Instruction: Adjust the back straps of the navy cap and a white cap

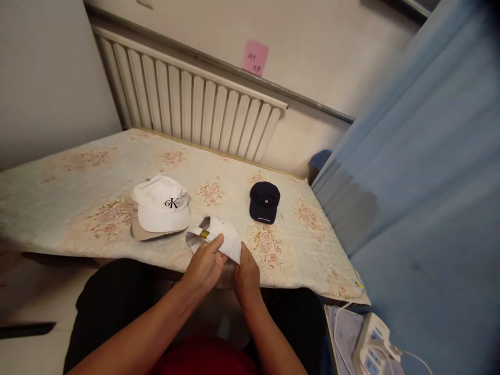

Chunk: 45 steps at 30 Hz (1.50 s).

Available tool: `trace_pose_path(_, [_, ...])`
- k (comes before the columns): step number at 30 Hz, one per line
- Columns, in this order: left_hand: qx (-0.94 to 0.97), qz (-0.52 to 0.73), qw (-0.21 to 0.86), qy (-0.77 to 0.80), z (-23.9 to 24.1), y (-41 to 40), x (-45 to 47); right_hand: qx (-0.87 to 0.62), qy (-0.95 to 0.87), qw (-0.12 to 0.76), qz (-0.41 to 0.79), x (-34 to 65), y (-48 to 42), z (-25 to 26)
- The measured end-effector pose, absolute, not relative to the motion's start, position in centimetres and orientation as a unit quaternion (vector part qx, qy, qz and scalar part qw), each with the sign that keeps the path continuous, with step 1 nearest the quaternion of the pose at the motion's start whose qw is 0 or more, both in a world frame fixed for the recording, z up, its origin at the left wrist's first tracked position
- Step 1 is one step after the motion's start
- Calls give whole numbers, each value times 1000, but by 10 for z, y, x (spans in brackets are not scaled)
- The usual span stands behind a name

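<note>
Between my two hands is a white baseball cap (226, 237), tilted so that its back strap with a brass-coloured buckle faces left. My left hand (207, 263) grips its lower edge, thumb on top of the fabric. On the cap's right side, my right hand (247, 271) has its fingers closed around the edge; some of them are hidden beneath it. Just left of my hands, a white cap with a black "CK"-like logo (164, 205) lies over a beige cap (137, 228), whose brim pokes out below. A dark navy cap (265, 200) sits farther right on the table.
A floral cloth (211, 194) covers the table, whose near edge runs by my knees. Behind it is a white radiator (195, 104), with a pink note (255, 56) on the wall above. A blue curtain (422, 182) hangs at right. A power strip (373, 344) with cables lies lower right.
</note>
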<state>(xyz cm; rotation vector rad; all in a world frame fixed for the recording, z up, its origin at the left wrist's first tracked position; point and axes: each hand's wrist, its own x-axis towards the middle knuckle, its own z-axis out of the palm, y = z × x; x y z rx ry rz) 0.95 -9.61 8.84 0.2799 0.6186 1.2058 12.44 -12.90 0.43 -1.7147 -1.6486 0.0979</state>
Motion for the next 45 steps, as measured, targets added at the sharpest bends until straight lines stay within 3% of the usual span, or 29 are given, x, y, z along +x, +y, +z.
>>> trace_pose_path(11, [273,565,724,286,82,-118,31,-662,-639,391,9,114,-125,24])
trace_pose_path(16, [263,555,705,355,77,-109,41,-664,-647,373,-16,114,-120,26])
trace_pose_path(26, [172,572,742,304,105,-90,37,-677,-622,393,11,116,-110,28])
trace_pose_path(38, [233,598,694,326,103,-84,38,-659,-640,396,-21,105,-99,43])
trace_pose_path(45, [169,578,740,299,110,-78,32,-671,-615,412,32,106,-99,41])
